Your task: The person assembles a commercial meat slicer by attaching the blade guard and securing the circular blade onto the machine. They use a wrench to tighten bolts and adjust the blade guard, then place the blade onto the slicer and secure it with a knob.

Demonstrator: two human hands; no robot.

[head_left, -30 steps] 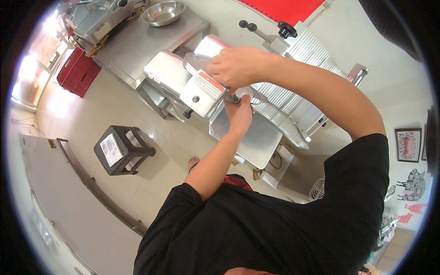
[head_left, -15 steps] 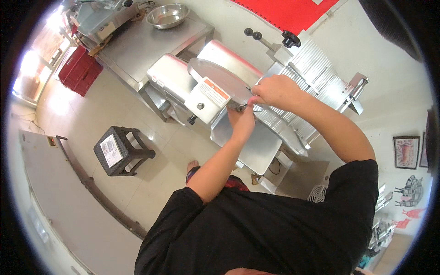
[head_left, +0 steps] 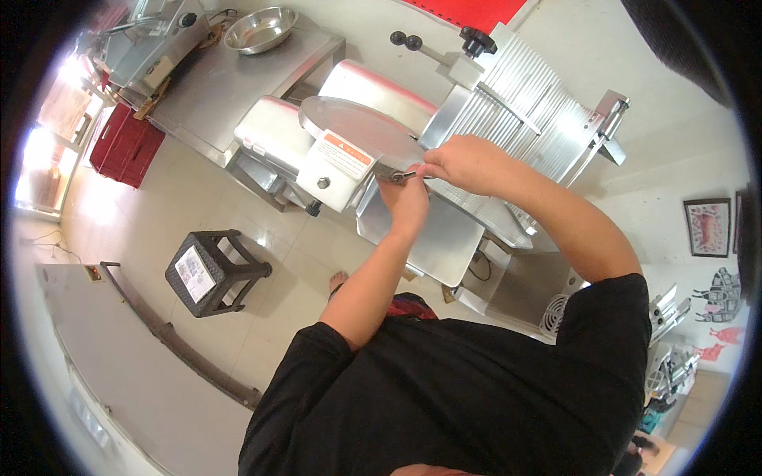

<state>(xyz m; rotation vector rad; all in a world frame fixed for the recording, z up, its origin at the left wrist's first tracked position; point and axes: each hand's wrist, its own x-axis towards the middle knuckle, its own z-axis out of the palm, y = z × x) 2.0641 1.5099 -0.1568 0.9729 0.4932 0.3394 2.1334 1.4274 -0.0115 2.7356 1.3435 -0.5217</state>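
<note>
Working at the edge of a large meat slicer, a person in a black shirt brings both hands together over a small metal tool held against the machine beside its round blade cover. The right hand is closed around the tool's handle end, fingers curled tight on it, while the left hand comes up from below with its fingers pinched at the tool's head, apparently to steady it where it meets the machine; whether that hand fully grips the tool or only touches it cannot be told from this angle. Both forearms reach out from the body so the work sits directly under the person's gaze. The slicer's ribbed carriage stands tilted behind the hands, and its flat steel tray lies just below them. The machine rests on a low stand over a tiled floor, with a black plastic stool well apart to the left. Farther off, a steel bowl sits on a steel table, and a red crate stands on the floor beside it. Framed pictures hang on the wall at right.
</note>
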